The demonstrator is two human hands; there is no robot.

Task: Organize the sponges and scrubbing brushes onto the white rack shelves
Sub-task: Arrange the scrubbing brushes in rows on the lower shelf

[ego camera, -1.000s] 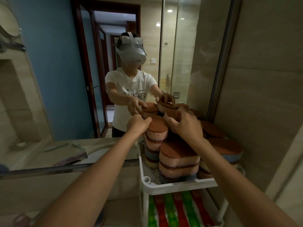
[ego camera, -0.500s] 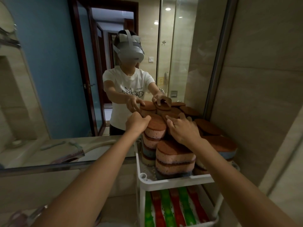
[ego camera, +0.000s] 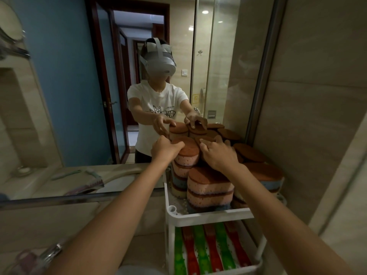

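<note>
On rack, top sponge gripped by curled L hand fingers, rear sponge gripped by curled R hand fingers.

Porous foam sponges with rough brown scouring tops sit on a smooth, glossy white plastic rack.

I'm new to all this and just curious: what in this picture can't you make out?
Head view:
- Right hand: its own back hides the fingertips, so its grip is unclear.
- Red and green brushes on the lower shelf: far ends under the top shelf, some near ends cut by the bottom edge.
- Mirrored counter objects: blurred.
</note>
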